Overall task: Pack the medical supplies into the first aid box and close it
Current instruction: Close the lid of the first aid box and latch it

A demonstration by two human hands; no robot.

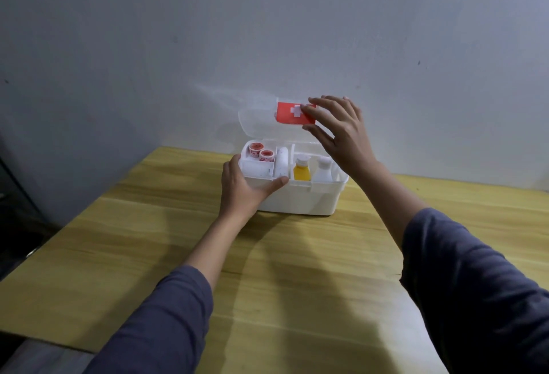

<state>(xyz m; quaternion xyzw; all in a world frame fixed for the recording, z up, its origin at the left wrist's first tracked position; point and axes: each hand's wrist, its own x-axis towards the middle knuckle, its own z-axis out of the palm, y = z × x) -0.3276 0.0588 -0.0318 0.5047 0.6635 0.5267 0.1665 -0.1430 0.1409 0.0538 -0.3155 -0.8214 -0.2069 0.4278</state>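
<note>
A white first aid box (pixel 300 199) stands on the wooden table near the wall. Its clear lid (pixel 261 119), with a red label bearing a white cross, is raised and tilted. My right hand (pixel 335 129) grips the lid's front edge at the label. My left hand (pixel 246 186) holds the box's front left corner, thumb on the rim. Inside sit two red tape rolls (pixel 261 152), a white bandage roll (pixel 281 162), a yellow bottle (pixel 302 169) and a white bottle (pixel 323 171).
The wooden table (pixel 297 269) runs up to a pale wall (pixel 267 31) just behind the box. A dark object (pixel 15 210) stands off the table's left edge. My sleeves reach in from the bottom.
</note>
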